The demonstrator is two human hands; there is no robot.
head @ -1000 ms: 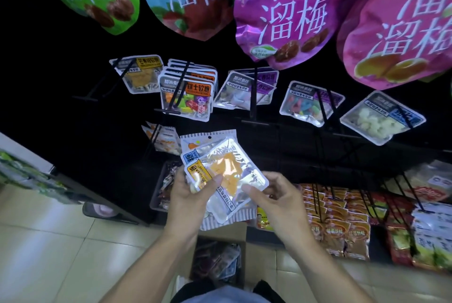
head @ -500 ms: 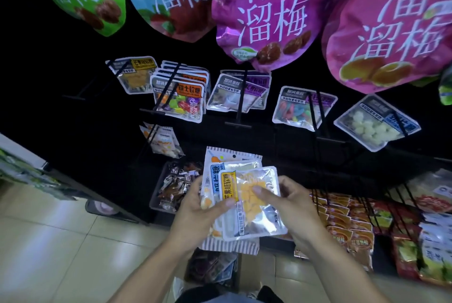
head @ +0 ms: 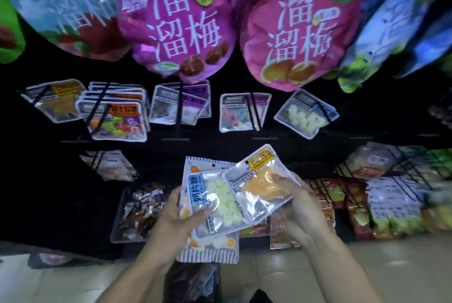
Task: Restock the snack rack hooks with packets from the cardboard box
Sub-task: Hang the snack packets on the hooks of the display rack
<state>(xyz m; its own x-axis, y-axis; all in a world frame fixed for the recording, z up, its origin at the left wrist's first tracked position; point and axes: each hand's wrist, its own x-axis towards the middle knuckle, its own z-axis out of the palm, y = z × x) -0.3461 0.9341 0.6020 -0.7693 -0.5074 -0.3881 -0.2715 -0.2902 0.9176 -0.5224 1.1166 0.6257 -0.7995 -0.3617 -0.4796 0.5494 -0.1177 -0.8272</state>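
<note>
Holding a clear packet of orange candy (head: 263, 184) by its right edge, the right hand (head: 297, 209) has its thumb on the front and its fingers curled behind. This packet tilts, its yellow label uppermost, and overlaps the top right of the stack in the left hand (head: 175, 223). The left hand grips that stack with its thumb pressed on the front: a clear packet of white milk tablets (head: 217, 203) with a blue label lies on top, and a striped white packet (head: 208, 250) sits behind it. Above the orange packet, clear candy packets hang on the rack hooks (head: 179, 107), and one there also shows white pieces (head: 305, 116). Higher still hang large pink plum bags (head: 291, 31). Below the stack, part of the dark box (head: 193, 283) of packets shows on the floor.
</note>
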